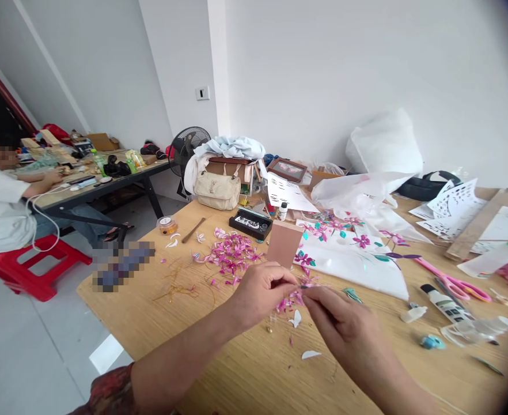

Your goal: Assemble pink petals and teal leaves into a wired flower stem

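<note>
Over the wooden table (167, 323), my left hand (258, 293) and my right hand (344, 317) meet fingertip to fingertip. Both are closed in a pinch on something tiny and dark, too small to name. Under and behind them lie loose pink petals (232, 253), some in a heap. A brown rectangular board (283, 245) stands just beyond my left hand. Below the fingertips are white petal-shaped pieces (296, 319). A folded green piece (352, 295) lies beyond my right hand. Pink flowers with teal leaves (363, 241) rest on a white sheet (349, 268) behind.
Pink scissors (457, 287), a black-capped bottle (446, 302) and a clear bottle (478, 329) lie at the right. A black case (250, 223), a small tub (166, 225) and a beige bag (217, 190) stand farther back. A person (3, 202) sits at another table, left.
</note>
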A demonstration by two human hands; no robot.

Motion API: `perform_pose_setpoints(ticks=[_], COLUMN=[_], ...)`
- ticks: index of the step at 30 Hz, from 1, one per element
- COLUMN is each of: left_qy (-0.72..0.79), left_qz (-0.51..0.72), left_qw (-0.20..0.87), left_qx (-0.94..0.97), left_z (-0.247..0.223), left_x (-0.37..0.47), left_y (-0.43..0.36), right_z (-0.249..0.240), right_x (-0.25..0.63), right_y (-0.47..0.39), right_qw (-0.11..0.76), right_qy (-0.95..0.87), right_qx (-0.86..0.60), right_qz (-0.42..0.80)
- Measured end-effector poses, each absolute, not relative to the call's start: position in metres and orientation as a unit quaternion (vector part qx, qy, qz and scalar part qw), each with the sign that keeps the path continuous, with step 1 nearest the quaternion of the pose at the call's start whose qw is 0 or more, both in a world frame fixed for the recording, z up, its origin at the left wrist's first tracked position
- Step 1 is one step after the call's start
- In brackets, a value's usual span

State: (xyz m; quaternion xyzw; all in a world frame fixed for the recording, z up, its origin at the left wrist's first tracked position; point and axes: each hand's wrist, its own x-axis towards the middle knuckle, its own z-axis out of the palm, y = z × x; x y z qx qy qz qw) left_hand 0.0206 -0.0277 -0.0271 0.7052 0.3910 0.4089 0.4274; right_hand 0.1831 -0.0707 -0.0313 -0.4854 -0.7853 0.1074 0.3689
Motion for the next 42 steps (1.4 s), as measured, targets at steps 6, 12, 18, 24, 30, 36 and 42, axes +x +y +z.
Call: perform_pose_setpoints(ticks=[6,12,18,24,30,36,42], left_qy=[0.321,0.339,0.350,0.308,0.353,0.328,0.326], left_qz=[0.351,0.396,0.368,0.346,0.400,0.350,0.367], left_qw=[0.602,0.644,0.522,0.636,0.580,0.527,0.647], left_qx=[0.642,0.560,0.685,0.617,0.616,0.701,0.583], left_z=[-0.021,-0.022,-0.020,-0.016,-0.024,-0.017,-0.018], left_x=[0.017,0.016,0.019,0.016,0.019,0.020,0.020], left_y=[-0.032,-0.031,-0.033,-0.038,-0.033,-0.039,-0.040], right_z=[-0.009,-0.037,-0.013,-0.017,-0.033,-0.002,-0.028], right_x=[0.201,0.189,0.193,0.199,0.189,0.203,0.199], right_y=[-0.056,-0.068,-0.078,-0.063,-0.085,-0.076,-0.072], right_qw=[0.327,0.299,0.269,0.289,0.260,0.290,0.281], right_qy=[-0.819,-0.827,-0.864,-0.841,-0.855,-0.845,-0.841], right_qx=[-0.454,-0.451,-0.425,-0.453,-0.446,-0.449,-0.460], right_qz=[0.129,0.152,0.034,0.066,0.053,-0.014,0.052])
